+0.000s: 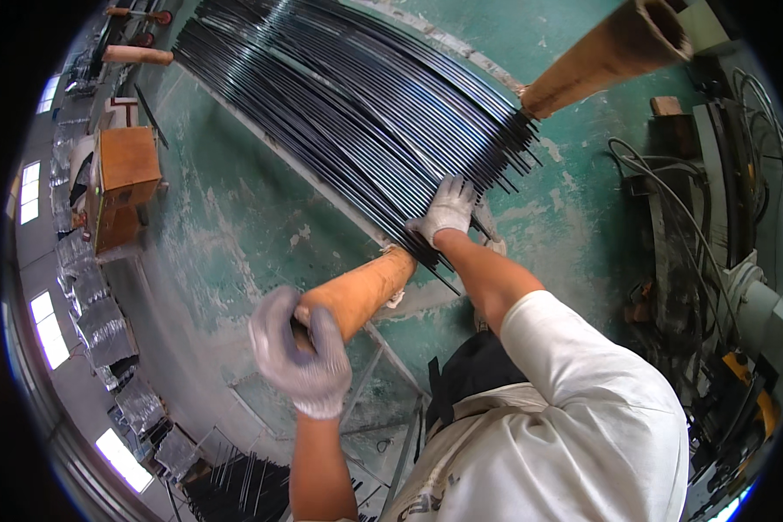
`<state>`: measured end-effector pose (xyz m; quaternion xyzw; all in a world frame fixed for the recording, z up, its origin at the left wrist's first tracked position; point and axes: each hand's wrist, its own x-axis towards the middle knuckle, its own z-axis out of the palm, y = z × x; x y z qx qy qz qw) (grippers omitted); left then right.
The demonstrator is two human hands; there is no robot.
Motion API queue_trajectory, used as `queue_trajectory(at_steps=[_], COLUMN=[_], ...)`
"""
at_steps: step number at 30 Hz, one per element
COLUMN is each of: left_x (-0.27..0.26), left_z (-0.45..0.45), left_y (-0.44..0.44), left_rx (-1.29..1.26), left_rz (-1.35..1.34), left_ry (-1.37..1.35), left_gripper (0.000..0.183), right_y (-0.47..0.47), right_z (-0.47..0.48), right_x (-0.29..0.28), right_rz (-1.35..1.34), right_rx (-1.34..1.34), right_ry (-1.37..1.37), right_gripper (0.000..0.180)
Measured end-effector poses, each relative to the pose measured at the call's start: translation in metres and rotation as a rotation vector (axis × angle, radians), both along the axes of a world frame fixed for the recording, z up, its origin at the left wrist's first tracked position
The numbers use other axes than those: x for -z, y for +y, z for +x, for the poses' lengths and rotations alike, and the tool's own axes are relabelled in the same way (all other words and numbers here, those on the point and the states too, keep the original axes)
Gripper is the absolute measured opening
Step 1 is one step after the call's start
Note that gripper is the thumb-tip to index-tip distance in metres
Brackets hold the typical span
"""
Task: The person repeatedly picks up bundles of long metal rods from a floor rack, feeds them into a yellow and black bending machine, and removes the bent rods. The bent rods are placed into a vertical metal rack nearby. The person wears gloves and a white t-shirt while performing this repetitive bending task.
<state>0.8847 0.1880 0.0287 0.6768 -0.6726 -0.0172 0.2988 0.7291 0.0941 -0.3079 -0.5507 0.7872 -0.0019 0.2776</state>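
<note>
My left hand (303, 355), in a pale knit glove and slightly blurred, is cupped in front of the top end of an upright brown cardboard tube (359, 287). Its thumb and fingers are apart and nothing shows in its grasp; whether it touches the tube's rim is unclear. My right hand (449, 207), gloved too, lies palm down with spread fingers on the near ends of long thin dark rods (365, 117). These shiny rods lie side by side in a wide layer, their ends uneven, with a few crossing over others.
Another tube (600, 59) rises at the bundle's right corner, and a third (137, 55) stands at the far left. Machinery with hoses (685, 196) lines the right side. An orange-brown cabinet (129, 160) stands left. More dark rods (241, 486) lie at bottom left.
</note>
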Motion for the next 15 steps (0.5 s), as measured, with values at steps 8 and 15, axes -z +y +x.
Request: queue_trajectory(at_steps=[8, 15], left_x=[0.002, -0.005], left_z=[0.012, 0.011], left_y=[-0.005, -0.009], left_rx=[-0.034, -0.024], left_rz=[0.097, 0.123], left_ry=[-0.094, -0.132], left_gripper=[0.039, 0.039], right_y=[-0.026, -0.056], right_z=[0.017, -0.001], right_x=[0.016, 0.032], right_rz=[0.19, 0.325], right_rx=[-0.14, -0.274], right_ry=[-0.079, -0.205], right_gripper=[0.047, 0.04])
